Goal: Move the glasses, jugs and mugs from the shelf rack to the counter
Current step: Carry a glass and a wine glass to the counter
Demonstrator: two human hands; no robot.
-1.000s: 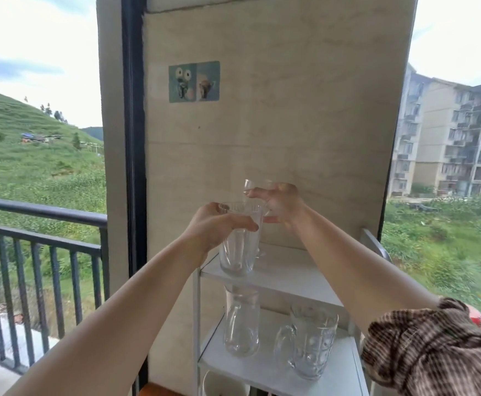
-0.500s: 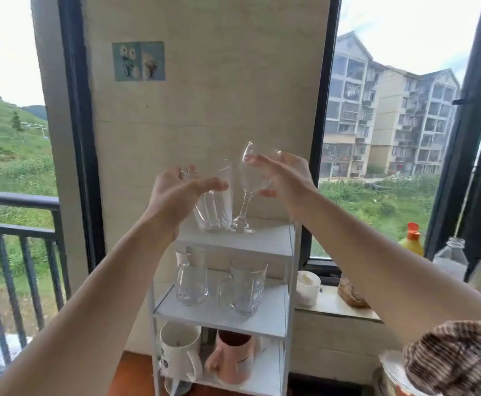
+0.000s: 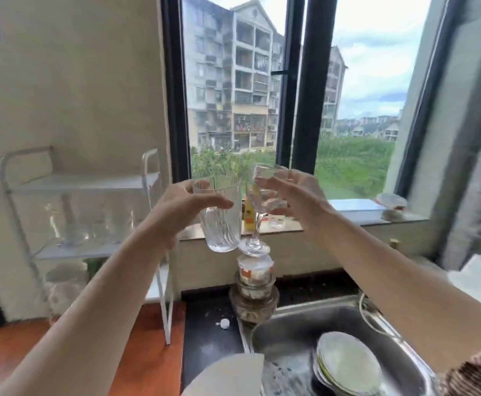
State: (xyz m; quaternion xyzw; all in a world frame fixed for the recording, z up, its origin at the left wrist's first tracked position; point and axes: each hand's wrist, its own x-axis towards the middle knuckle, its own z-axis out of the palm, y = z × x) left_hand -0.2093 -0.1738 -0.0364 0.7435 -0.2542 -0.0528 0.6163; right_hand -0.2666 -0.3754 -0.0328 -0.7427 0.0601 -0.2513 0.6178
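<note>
Fingers of left hand (image 3: pixel 173 208) wrapped round tumbler (image 3: pixel 219 215), right hand (image 3: pixel 293 195) round wine glass (image 3: pixel 258 201); both upright, side by side, high above counter (image 3: pixel 213 312), which lies straight below.

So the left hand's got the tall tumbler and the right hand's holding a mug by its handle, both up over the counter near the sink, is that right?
Not quite. In the head view the right hand holds a stemmed wine glass by its bowl, not a mug by a handle. The rest stands: the left hand has the tall tumbler, and both are up over the counter near the sink.
</note>
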